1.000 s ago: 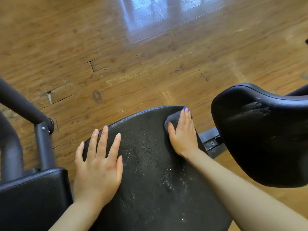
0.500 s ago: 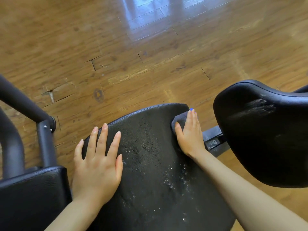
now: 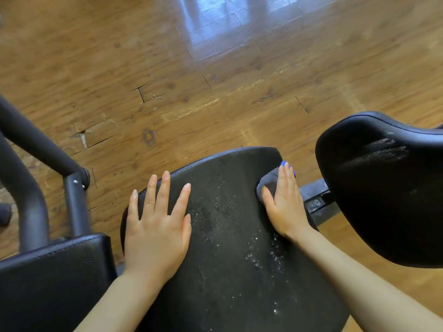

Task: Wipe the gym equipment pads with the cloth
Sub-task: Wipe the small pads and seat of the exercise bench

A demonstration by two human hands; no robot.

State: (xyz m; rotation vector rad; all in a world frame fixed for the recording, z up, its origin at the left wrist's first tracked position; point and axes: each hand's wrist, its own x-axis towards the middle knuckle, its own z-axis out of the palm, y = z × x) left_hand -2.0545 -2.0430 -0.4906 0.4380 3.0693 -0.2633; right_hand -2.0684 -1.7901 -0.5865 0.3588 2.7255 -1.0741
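**Cloth pressed to far right edge of middle pad**

The cloth [image 3: 267,184], dark grey and bunched, lies on the far right corner of the middle pad [image 3: 230,248], a black cushion with a stitched rim. The right hand [image 3: 284,203] lies flat on top of it, fingers straight and together, pressing it down rather than gripping it; only a fold of cloth shows left of the fingers. A bit of blue shows at the fingertips; what it is cannot be told.

The left hand [image 3: 157,226] rests palm down on the left part of the same pad, fingers spread and holding nothing, fingertips at the far rim.

White specks and droplets are scattered over the pad surface between the two hands and nearer the camera.

To the right, apart from the middle pad, stands a second black pad [image 3: 383,192] with a pale streaked smear on its top. A metal bar [image 3: 316,200] shows in the gap between them. At lower left is a third pad [image 3: 52,279], with black frame tubes [image 3: 36,144] behind it.

The floor [image 3: 215,68] is worn wooden boards with a bright reflection at the top
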